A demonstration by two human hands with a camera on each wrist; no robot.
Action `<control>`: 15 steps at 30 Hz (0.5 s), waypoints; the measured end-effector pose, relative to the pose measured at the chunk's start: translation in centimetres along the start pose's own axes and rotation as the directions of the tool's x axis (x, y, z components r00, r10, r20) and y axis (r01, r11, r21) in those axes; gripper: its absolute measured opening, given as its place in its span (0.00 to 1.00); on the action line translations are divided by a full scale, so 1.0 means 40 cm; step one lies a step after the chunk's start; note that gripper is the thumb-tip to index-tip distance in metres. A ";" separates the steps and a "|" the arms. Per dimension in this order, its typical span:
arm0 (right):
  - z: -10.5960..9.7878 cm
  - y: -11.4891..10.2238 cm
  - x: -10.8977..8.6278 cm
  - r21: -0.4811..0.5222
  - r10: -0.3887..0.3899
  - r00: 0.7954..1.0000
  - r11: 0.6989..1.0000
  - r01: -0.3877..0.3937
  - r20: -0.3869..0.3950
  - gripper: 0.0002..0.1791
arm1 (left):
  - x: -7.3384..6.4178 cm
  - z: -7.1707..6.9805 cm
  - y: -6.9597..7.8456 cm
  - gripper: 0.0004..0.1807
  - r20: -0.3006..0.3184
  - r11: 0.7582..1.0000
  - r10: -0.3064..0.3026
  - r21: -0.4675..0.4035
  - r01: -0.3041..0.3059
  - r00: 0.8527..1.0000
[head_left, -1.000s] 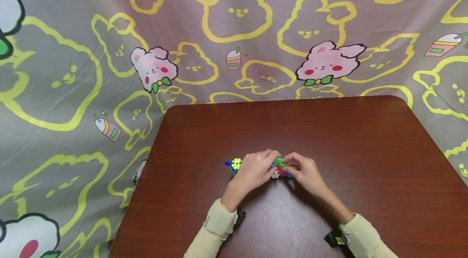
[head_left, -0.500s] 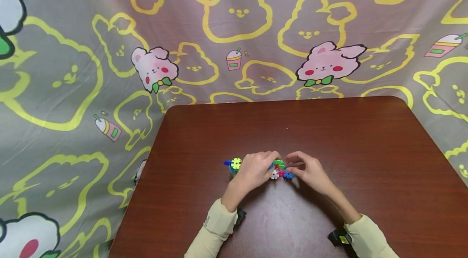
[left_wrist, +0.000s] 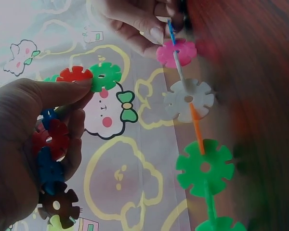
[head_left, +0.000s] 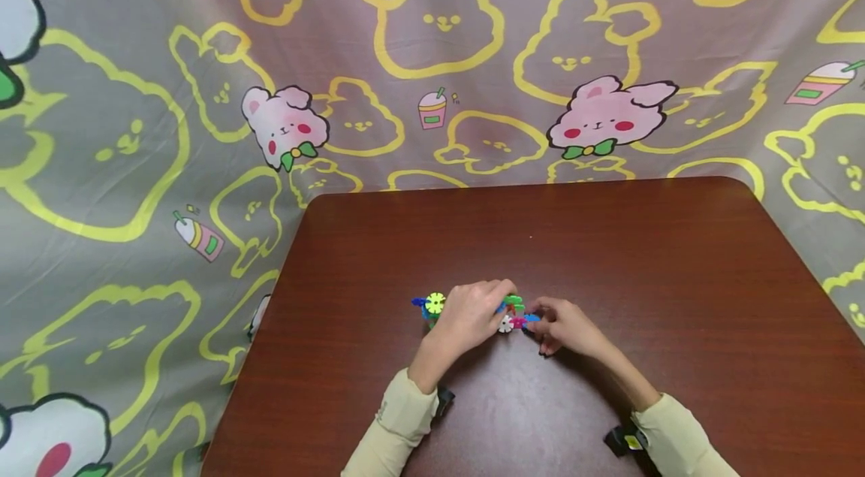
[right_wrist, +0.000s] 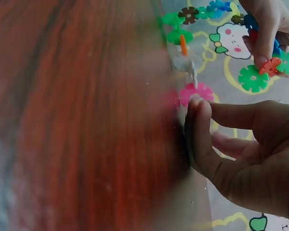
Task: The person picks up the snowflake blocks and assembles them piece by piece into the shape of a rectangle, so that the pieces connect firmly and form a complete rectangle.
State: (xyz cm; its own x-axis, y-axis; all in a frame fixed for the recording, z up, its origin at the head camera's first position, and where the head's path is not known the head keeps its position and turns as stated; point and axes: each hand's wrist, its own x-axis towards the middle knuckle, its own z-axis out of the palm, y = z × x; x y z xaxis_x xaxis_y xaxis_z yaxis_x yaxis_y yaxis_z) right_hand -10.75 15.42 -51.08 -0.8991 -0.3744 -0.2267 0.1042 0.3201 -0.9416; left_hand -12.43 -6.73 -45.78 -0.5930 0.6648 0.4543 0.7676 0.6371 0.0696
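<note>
Notched plastic snowflake discs are linked into a chain. My left hand (head_left: 471,314) grips a stretch of it; in the left wrist view, the thumb presses a red disc (left_wrist: 74,75) beside a green disc (left_wrist: 106,77). A red and blue stretch hangs inside the palm. My right hand (head_left: 573,328) pinches the blue disc (head_left: 531,319) at the chain's near right end, thumb against fingers. That blue disc appears edge-on in the left wrist view, joined to a pink disc (left_wrist: 177,53). A white disc (left_wrist: 189,100) and a green disc (left_wrist: 205,167) follow.
A dark brown table (head_left: 378,236) bears the chain. A yellow disc (head_left: 435,303) and blue pieces stick out left of my left hand. Behind hangs a cloth (head_left: 473,49) printed with cartoon rabbits.
My right hand has left the green and red discs, drawn slightly right, then come down to the blue disc. My left hand has hardly moved.
</note>
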 end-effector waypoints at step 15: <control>-0.009 0.008 0.019 0.203 0.012 0.996 0.979 -0.030 0.090 0.14 | -0.003 -0.005 -0.001 0.09 0.001 1.000 -0.010 -0.008 0.010 1.000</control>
State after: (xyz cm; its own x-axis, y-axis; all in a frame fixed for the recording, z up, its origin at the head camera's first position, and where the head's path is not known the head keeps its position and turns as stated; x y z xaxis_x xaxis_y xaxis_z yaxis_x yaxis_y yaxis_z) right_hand -11.55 15.54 -51.46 -0.8560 -0.4472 -0.2595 0.2152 0.1483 -0.9652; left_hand -12.34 -6.91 -45.65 -0.6011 0.6586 0.4526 0.7633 0.6409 0.0812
